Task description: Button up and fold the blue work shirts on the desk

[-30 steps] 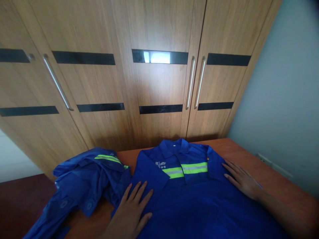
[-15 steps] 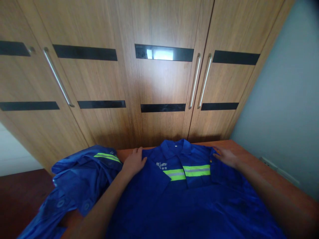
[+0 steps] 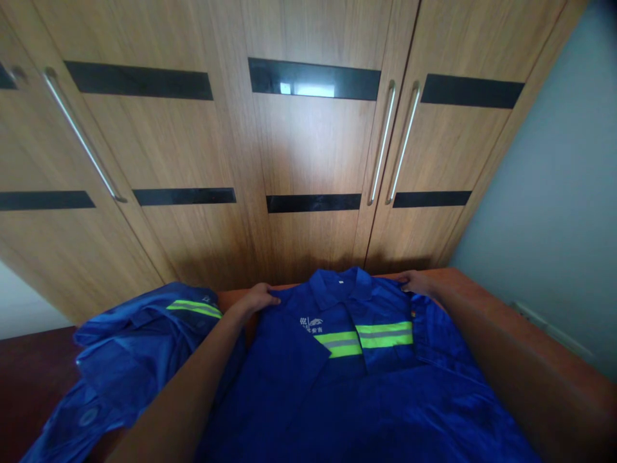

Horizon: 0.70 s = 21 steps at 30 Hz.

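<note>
Through my feed, the blue work jacket (image 3: 354,386) lies spread, its collar by the far edge of the desk (image 3: 475,299). A second ago my hands lay flat lower down; now my left hand (image 3: 263,297) and right hand (image 3: 418,283) sit apart, fingers curled at its shoulders, grip unclear. A crumpled blue garment (image 3: 139,347) lies toward the left edge.

White characters (image 3: 317,330), possibly ending in 安吉, are sitting under a white emblem (image 3: 315,321) on the chest of the spread blue jacket (image 3: 357,389); its collar label (image 3: 341,281) is showing too small to read.
</note>
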{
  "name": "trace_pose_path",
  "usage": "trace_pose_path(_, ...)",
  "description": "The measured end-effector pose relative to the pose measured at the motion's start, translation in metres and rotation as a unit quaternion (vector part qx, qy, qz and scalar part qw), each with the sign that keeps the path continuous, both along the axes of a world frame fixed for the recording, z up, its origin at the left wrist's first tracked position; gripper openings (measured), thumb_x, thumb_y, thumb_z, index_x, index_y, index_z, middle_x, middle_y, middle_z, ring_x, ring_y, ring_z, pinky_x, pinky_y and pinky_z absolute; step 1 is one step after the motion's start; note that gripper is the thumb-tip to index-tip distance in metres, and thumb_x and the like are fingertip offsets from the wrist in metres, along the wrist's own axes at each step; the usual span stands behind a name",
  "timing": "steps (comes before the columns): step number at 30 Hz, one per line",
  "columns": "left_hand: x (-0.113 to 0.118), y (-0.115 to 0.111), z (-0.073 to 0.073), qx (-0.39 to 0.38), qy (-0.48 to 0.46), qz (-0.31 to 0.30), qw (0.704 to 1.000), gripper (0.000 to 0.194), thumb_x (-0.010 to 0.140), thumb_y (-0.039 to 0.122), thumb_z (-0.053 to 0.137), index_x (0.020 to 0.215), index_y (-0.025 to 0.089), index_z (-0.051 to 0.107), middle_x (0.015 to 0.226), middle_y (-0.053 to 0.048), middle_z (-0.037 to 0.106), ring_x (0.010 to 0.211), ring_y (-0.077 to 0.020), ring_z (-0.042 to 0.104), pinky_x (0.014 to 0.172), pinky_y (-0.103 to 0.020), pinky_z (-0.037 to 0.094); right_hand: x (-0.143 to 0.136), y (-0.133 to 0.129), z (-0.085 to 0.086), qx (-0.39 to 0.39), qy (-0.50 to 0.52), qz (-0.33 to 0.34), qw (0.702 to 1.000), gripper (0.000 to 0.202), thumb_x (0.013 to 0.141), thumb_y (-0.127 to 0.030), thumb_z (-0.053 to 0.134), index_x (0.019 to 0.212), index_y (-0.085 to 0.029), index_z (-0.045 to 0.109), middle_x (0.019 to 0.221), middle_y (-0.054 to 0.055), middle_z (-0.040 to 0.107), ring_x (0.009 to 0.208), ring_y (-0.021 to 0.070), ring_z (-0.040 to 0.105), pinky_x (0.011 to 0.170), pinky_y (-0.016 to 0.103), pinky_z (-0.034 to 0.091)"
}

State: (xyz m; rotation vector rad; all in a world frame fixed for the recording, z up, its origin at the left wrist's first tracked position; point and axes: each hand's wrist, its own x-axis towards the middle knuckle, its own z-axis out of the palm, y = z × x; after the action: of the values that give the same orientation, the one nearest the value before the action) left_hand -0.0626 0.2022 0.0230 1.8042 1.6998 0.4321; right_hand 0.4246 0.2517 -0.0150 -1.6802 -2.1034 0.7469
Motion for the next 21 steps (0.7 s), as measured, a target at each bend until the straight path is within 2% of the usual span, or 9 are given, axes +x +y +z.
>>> trace_pose_path(2, 0.003, -0.002, 0.001, 0.009, -0.028, -0.001, 1.000, 0.024, 0.062, 0.018, 0.061, 0.082, 0.008, 0.069, 0.071, -0.007, 0.072, 0.057, -0.0185, 0.064, 0.051, -0.025, 0.046, -0.002, -0.001, 0.002, -0.005, 0.012, -0.008, 1.000, 0.011, 0.065, -0.022, 0.066, 0.070, -0.013, 0.071, 0.065, 0.004, 0.071, 0.061, 0.0213, 0.066, 0.061, 0.031, 0.054)
trace_pose_path(4, 0.006, -0.006, 0.007, 0.039, -0.053, -0.003, 0.998, 0.026, 0.064, 0.017, 0.060, 0.085, 0.007, 0.069, 0.074, -0.007, 0.072, 0.059, -0.0181, 0.063, 0.054, -0.025, 0.048, -0.001, -0.006, 0.008, 0.015, 0.027, -0.024, 0.999, 0.015, 0.068, -0.026, 0.065, 0.074, -0.014, 0.071, 0.070, 0.005, 0.072, 0.066, 0.0221, 0.067, 0.065, 0.032, 0.055)
trace_pose_path(8, 0.013, -0.025, 0.034, 0.136, -0.089, -0.007, 0.987, 0.026, 0.069, 0.021, 0.059, 0.091, 0.011, 0.070, 0.084, -0.006, 0.072, 0.076, -0.0196, 0.064, 0.070, -0.028, 0.050, 0.007, -0.027, 0.029, 0.088, 0.064, -0.052, 0.993, 0.026, 0.074, -0.037, 0.062, 0.085, -0.017, 0.072, 0.089, 0.007, 0.071, 0.085, 0.0252, 0.066, 0.081, 0.036, 0.053)
trace_pose_path(11, 0.018, -0.061, 0.062, 0.206, -0.100, -0.008, 0.973, 0.025, 0.075, 0.025, 0.059, 0.095, 0.015, 0.070, 0.094, -0.005, 0.069, 0.087, -0.0196, 0.062, 0.081, -0.030, 0.048, 0.019, -0.061, 0.051, 0.148, 0.084, -0.057, 0.984, 0.034, 0.076, -0.049, 0.059, 0.086, -0.019, 0.072, 0.095, 0.008, 0.069, 0.096, 0.0267, 0.062, 0.090, 0.038, 0.048)
trace_pose_path(14, 0.019, -0.118, 0.079, 0.288, -0.092, -0.046, 0.952, 0.020, 0.082, 0.027, 0.055, 0.093, 0.018, 0.070, 0.089, -0.004, 0.064, 0.086, -0.0166, 0.060, 0.079, -0.027, 0.047, 0.037, -0.112, 0.064, 0.205, 0.115, -0.053, 0.971, 0.037, 0.078, -0.054, 0.057, 0.087, -0.021, 0.072, 0.093, 0.008, 0.066, 0.092, 0.0254, 0.061, 0.083, 0.037, 0.050)
trace_pose_path(17, 0.016, -0.185, 0.072, 0.349, -0.057, -0.120, 0.928, 0.019, 0.087, 0.021, 0.050, 0.092, 0.021, 0.068, 0.084, -0.002, 0.059, 0.082, -0.0140, 0.057, 0.074, -0.024, 0.046, 0.058, -0.174, 0.058, 0.261, 0.112, -0.042, 0.958, 0.027, 0.081, -0.048, 0.059, 0.086, -0.025, 0.072, 0.086, 0.006, 0.063, 0.082, 0.0228, 0.060, 0.074, 0.035, 0.051)
trace_pose_path(19, 0.012, -0.224, 0.055, 0.343, -0.013, -0.170, 0.924, 0.025, 0.085, 0.012, 0.047, 0.096, 0.023, 0.066, 0.088, -0.002, 0.059, 0.084, -0.0139, 0.058, 0.074, -0.023, 0.046, 0.070, -0.217, 0.044, 0.281, 0.071, -0.016, 0.957, 0.021, 0.082, -0.043, 0.059, 0.088, -0.028, 0.072, 0.086, 0.005, 0.063, 0.083, 0.0235, 0.060, 0.076, 0.037, 0.050)
trace_pose_path(21, 0.007, -0.255, 0.035, 0.348, 0.042, -0.219, 0.911, 0.032, 0.082, 0.006, 0.044, 0.095, 0.025, 0.066, 0.087, -0.002, 0.060, 0.083, -0.0147, 0.058, 0.074, -0.025, 0.046, 0.076, -0.255, 0.023, 0.263, 0.019, 0.008, 0.964, 0.021, 0.084, -0.037, 0.055, 0.093, -0.029, 0.071, 0.090, 0.007, 0.064, 0.088, 0.0251, 0.060, 0.078, 0.039, 0.050)
